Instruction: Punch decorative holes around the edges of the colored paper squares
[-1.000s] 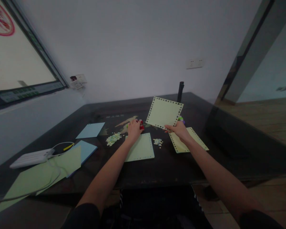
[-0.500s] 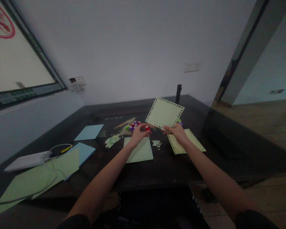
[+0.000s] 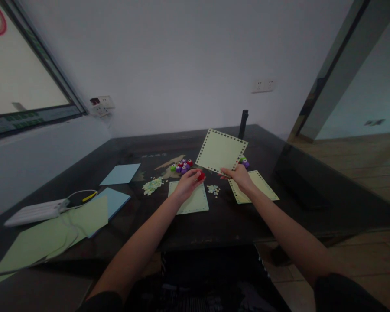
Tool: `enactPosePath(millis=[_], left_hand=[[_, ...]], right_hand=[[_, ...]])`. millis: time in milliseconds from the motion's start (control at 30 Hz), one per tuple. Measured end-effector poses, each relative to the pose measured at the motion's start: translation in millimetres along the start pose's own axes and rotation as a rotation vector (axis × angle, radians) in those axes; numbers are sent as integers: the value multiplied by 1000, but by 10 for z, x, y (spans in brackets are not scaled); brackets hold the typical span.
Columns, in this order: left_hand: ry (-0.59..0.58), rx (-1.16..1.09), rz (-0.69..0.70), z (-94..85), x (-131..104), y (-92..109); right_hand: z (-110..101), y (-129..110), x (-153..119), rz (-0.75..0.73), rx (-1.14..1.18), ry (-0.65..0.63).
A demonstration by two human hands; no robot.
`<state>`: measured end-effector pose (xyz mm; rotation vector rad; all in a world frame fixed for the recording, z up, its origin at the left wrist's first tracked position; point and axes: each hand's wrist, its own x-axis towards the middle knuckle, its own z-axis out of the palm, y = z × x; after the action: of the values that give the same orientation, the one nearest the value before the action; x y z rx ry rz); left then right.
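My right hand (image 3: 238, 175) is closed on the lower edge of a pale yellow sheet of paper (image 3: 221, 151), tilted up above the table, with small punched holes along its edges. My left hand (image 3: 187, 183) is closed around a small red craft punch (image 3: 201, 177), partly hidden by the fingers. Beneath the left hand lies a pale green sheet (image 3: 195, 203) with small holes along its border. To the right, under my right wrist, rests another hole-edged yellow sheet (image 3: 258, 186). Several red, purple and green punches (image 3: 183, 166) stand grouped just beyond my left hand.
Piles of punched paper bits (image 3: 153, 185) flank the green sheet. Green and purple punches (image 3: 245, 163) sit behind my right hand. On the left are blue sheets (image 3: 121, 174), large green sheets (image 3: 48, 229) and a white power strip (image 3: 35, 212) with cable. A black upright object (image 3: 243, 123) stands at the back.
My left hand has turned slightly with the red punch, whose white top no longer shows. The held sheet stays in my right hand. The whole view has shifted a little.
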<state>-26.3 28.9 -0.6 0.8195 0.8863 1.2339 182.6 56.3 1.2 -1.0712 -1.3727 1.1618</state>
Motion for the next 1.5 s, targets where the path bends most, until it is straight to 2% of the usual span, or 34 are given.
enactPosePath(millis=[167,300,433,967,1500], left_hand=[[-13,42,12,33,-73,-3],[1,-4,42,81,-80,-23],[-35,-52,89,112,-59,-43],[-90,-77,107,132,-74,-35],[-36,-100,116,131,-62,-48]], right_hand=[[7,-13,-7,-6,7,1],[5,-10,3,-48,-14,-5],[13,-3,8,-87,-25,4],[-18,97,67,-138,-72,2],[39,-59,-32,-140,-143,-65]])
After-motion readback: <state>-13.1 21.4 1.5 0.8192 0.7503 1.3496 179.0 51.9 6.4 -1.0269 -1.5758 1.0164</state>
